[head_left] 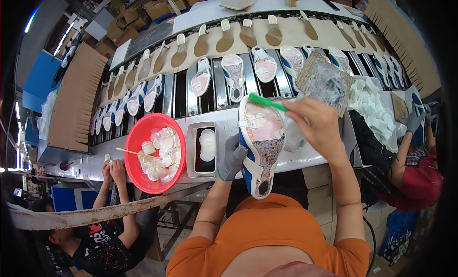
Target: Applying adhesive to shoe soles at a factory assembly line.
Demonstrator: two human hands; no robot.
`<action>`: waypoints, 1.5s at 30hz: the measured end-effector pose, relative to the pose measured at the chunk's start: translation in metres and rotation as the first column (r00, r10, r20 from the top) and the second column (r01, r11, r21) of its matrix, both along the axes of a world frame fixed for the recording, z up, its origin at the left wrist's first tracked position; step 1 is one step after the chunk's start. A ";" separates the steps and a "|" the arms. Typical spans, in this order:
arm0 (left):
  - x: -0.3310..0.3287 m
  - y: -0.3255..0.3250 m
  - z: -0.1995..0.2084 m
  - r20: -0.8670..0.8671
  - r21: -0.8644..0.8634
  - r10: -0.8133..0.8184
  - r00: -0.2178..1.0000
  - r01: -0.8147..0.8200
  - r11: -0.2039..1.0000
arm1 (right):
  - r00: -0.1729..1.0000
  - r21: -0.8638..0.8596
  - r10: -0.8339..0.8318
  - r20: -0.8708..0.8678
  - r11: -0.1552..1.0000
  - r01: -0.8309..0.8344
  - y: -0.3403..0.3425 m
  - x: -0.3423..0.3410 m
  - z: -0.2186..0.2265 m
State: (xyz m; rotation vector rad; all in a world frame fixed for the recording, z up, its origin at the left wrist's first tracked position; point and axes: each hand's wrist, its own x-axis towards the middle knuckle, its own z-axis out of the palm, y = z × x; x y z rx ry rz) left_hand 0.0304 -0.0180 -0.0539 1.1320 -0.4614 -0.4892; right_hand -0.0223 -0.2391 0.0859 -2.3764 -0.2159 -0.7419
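Note:
My left hand (232, 158), in a grey glove, is closed on the side of a blue and white sandal (267, 129), which is tilted toward me with its heel end nearest. The sandal's inner face shows a pink patch at the front, a speckled brown middle and a dark spot at the heel; white straps hang at its sides. My right hand (312, 125), bare, grips a green-handled brush (268, 103). The brush head lies against the toe end of the sandal; its bristles are mostly hidden.
A red basin (128, 169) of white round pads with a stick stands left, beside a white box (192, 134). Ahead, a conveyor (181, 98) carries several sandals and brown insoles. A stained board (324, 81) and white cloth (369, 107) lie right. Co-workers' hands (112, 169) show at left and right.

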 end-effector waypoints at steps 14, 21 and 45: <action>0.011 0.000 -0.014 -0.131 -0.019 0.011 0.991 -0.013 1.000 | 0.992 -0.105 0.107 -0.071 0.988 -0.114 -0.005 -0.009 -0.005; 0.078 -0.005 -0.001 -0.391 -0.178 0.379 0.839 -0.473 0.863 | 0.963 0.404 0.181 -0.198 0.911 -0.088 -0.024 -0.020 -0.010; 0.375 0.029 -0.092 -0.769 0.227 0.620 -0.153 -0.973 0.042 | 0.994 0.731 -0.089 -0.062 0.674 0.106 -0.074 -0.053 -0.057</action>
